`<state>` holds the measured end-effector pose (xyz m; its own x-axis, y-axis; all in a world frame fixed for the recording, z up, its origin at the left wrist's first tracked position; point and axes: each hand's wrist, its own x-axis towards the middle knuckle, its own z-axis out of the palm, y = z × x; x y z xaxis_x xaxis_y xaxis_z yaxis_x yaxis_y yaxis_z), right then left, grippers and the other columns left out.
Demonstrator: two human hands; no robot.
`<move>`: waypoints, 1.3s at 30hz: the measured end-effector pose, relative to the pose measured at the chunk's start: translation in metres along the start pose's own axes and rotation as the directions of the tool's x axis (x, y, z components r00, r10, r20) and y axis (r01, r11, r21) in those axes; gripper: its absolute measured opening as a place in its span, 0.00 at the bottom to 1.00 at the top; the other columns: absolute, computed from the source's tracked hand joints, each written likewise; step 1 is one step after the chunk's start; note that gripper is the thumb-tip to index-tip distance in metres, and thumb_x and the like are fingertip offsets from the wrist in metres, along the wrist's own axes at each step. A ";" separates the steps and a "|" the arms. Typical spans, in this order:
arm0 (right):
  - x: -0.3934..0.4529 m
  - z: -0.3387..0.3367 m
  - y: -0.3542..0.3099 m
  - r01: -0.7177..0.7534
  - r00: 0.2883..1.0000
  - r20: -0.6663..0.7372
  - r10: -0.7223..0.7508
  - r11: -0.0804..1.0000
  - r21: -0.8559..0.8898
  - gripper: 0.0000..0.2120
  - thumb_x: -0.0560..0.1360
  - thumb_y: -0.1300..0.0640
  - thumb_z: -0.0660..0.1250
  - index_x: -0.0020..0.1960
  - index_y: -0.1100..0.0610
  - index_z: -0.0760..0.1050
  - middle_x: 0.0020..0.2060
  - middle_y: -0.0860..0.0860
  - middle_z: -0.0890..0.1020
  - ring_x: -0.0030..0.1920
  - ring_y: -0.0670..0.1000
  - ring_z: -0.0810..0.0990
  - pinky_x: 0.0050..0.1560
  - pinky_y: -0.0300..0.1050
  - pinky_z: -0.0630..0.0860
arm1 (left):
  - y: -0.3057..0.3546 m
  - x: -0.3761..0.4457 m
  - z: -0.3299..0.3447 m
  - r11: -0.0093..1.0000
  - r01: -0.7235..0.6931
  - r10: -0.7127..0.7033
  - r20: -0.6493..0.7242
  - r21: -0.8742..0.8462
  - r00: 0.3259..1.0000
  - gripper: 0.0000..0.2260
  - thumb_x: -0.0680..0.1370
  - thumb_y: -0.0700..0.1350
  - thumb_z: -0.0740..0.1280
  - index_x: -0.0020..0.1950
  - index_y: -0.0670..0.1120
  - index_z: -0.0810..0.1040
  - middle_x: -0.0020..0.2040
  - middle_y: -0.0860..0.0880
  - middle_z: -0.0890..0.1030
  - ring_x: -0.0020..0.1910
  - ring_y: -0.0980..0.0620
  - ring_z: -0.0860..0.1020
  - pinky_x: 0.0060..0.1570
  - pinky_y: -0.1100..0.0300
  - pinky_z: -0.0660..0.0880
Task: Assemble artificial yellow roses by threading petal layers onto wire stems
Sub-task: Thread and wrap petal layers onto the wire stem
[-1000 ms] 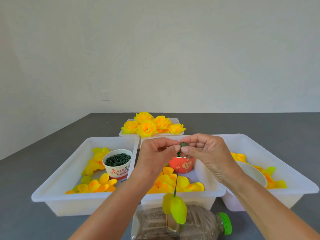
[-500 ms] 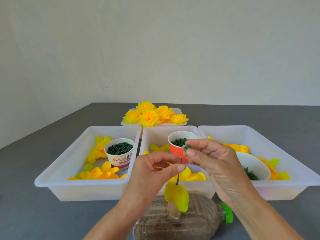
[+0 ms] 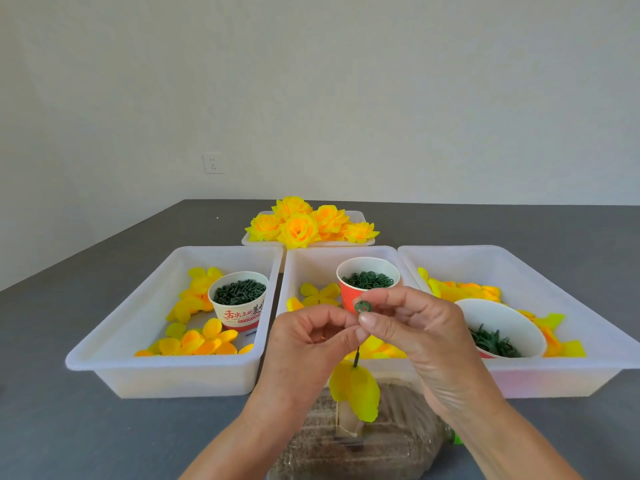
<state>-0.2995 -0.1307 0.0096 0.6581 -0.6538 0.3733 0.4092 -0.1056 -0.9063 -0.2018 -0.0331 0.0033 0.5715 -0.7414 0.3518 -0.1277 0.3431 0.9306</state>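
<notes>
My left hand point(image 3: 308, 344) pinches a thin green wire stem point(image 3: 356, 358) from which a yellow petal layer point(image 3: 355, 389) hangs downward. My right hand point(image 3: 419, 337) pinches a small green ring-shaped washer point(image 3: 362, 307) between thumb and fingertips, just above the left hand's fingertips. Both hands meet in front of the middle white tray point(image 3: 311, 261). The upper end of the stem is hidden by the fingers.
A red paper cup point(image 3: 368, 282) of green rings stands in the middle tray. The left tray point(image 3: 114, 341) holds petals and a cup of green pegs point(image 3: 239, 299). A white bowl point(image 3: 498, 334) of green calyxes sits in the right tray point(image 3: 588, 323). Finished yellow roses point(image 3: 301, 225) lie behind. A plastic bottle point(image 3: 346, 445) lies below the hands.
The hands came down from in front of the far trays toward the table, parted briefly, and now the right hand brings the green washer back beside the left fingertips. The view tilted down.
</notes>
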 end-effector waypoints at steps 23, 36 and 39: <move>-0.003 -0.004 0.001 0.037 0.999 0.034 -0.029 0.969 -0.244 0.12 0.57 0.52 0.76 0.41 0.51 0.84 0.37 0.53 0.85 0.40 0.51 0.83 0.45 0.51 0.80 | -0.003 -0.005 -0.001 1.000 0.028 -0.028 -0.022 -0.003 0.999 0.04 0.62 0.44 0.72 0.34 0.44 0.82 0.32 0.48 0.81 0.32 0.56 0.77 0.34 0.67 0.73; -0.006 -0.004 0.004 -0.010 0.999 0.036 0.019 0.974 -0.228 0.13 0.54 0.49 0.76 0.38 0.51 0.84 0.37 0.51 0.85 0.37 0.45 0.81 0.39 0.39 0.78 | -0.005 -0.008 -0.007 0.999 0.037 -0.037 -0.059 0.000 0.998 0.01 0.65 0.41 0.74 0.35 0.44 0.83 0.33 0.48 0.83 0.34 0.57 0.78 0.36 0.67 0.74; -0.008 -0.006 0.008 -0.042 0.997 0.057 0.056 0.975 -0.219 0.14 0.54 0.49 0.76 0.39 0.49 0.84 0.37 0.50 0.85 0.37 0.46 0.80 0.41 0.40 0.79 | -0.005 -0.009 -0.009 0.999 0.036 -0.034 -0.081 0.028 0.996 0.04 0.70 0.36 0.72 0.37 0.44 0.83 0.33 0.49 0.82 0.34 0.57 0.78 0.37 0.68 0.74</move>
<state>-0.3056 -0.1311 -0.0014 0.7152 -0.6147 0.3327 0.2328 -0.2393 -0.9426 -0.1994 -0.0233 -0.0058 0.6395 -0.7033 0.3106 -0.1293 0.2999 0.9452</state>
